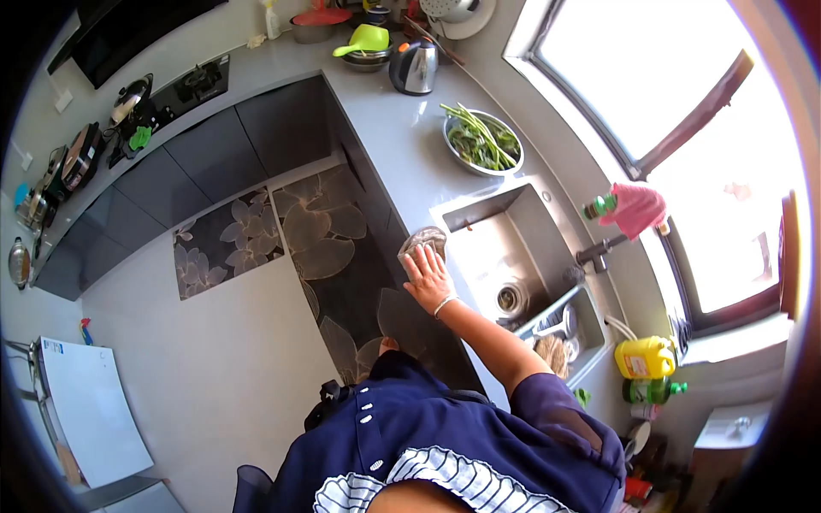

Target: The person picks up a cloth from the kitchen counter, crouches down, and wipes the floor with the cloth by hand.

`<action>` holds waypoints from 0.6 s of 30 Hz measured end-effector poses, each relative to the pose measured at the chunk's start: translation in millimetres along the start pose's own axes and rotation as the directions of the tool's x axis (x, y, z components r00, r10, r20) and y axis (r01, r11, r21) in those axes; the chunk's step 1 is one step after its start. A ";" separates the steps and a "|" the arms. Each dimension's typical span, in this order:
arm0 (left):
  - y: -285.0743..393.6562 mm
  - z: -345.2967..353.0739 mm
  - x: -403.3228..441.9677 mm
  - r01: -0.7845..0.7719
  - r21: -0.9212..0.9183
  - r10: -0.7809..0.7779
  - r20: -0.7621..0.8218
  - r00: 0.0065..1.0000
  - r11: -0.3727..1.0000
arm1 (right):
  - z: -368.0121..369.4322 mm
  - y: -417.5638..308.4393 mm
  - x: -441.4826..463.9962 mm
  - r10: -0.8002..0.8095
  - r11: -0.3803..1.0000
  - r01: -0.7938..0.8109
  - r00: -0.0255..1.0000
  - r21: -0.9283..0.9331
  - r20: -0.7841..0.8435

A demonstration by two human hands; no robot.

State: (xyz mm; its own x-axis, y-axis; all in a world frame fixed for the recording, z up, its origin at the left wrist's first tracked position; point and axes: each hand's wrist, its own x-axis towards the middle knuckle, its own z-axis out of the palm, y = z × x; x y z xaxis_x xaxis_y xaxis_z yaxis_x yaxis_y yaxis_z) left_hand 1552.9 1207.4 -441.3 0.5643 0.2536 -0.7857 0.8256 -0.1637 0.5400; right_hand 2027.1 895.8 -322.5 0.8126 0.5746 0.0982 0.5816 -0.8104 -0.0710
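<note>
The right hand (428,280) is sprawled over a brownish cloth (427,235), so a good chunk of that is covered up, and the left hand is out of sight altogether. Up top, the strainer (451,8) gets chopped by the upper edge, and the sticker (53,347) on the white appliance (90,410) is way too tiny to read. Whatever's outside the window (727,197) is mostly blown out to white.

The head camera looks down over sink (489,244) and floor (231,359).
</note>
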 end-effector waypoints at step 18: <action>91.4 -80.1 121.9 -0.034 -0.126 0.008 -0.203 0.979 0.991 | 17.1 81.9 271.6 0.411 0.896 -0.409 0.911 0.175 0.027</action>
State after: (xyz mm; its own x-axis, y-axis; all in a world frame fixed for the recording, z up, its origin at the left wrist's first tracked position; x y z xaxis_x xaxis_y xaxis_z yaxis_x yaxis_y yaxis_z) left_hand 1696.5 1299.7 -463.6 0.5573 0.4405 -0.7039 0.7982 -0.0506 0.6003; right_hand 2296.2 987.5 -318.7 0.9805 0.1939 0.0332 0.1954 -0.9406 -0.2778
